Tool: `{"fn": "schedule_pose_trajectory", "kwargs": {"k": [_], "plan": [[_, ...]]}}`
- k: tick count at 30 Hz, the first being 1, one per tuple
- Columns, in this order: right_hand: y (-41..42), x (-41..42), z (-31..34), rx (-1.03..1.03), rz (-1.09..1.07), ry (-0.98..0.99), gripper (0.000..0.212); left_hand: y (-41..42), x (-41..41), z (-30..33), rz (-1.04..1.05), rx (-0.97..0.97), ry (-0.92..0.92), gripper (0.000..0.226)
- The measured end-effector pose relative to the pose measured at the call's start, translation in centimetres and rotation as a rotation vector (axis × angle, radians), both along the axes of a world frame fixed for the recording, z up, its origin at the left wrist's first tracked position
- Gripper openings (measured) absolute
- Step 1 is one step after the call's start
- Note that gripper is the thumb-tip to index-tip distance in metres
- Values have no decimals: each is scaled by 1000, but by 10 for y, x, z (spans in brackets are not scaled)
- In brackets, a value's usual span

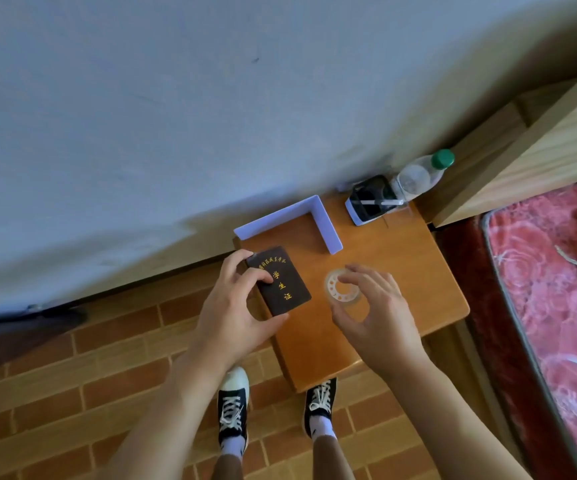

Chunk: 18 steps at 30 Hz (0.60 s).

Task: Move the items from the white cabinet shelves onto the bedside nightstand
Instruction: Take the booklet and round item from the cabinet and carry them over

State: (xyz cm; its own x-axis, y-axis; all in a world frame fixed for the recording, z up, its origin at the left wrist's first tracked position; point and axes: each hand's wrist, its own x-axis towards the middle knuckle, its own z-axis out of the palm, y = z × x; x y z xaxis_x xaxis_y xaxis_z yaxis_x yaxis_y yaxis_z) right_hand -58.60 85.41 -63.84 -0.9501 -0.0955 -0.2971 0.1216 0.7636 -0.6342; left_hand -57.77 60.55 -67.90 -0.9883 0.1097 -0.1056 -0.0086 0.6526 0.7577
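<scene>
A wooden nightstand point(394, 271) stands against the wall beside the bed. My left hand point(235, 306) grips a dark brown booklet point(282, 282) with gold lettering, which lies at the nightstand's left edge. A clear roll of tape point(339, 287) rests flat in the middle of the top. My right hand point(373, 306) hovers just over the roll with fingers spread and curled around it, and I cannot tell whether they touch it.
A white L-shaped bookend point(314, 220) stands at the back of the nightstand. A black and white device point(370, 200) and a green-capped plastic bottle point(418, 174) sit at the back right corner. A bed with a pink cover point(550, 271) is to the right.
</scene>
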Motion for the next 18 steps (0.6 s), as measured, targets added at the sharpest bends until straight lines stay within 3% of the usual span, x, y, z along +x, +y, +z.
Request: {"fn": "schedule_pose_trajectory", "kwargs": {"k": [10,18], "plan": [[-17,-30,-134,-41,28,33,36,0,-21,-113,-49,-103,14,54],[-32,-38,-197,43,84,100,34,-3,-30,-155,-48,-193,47,56]]}}
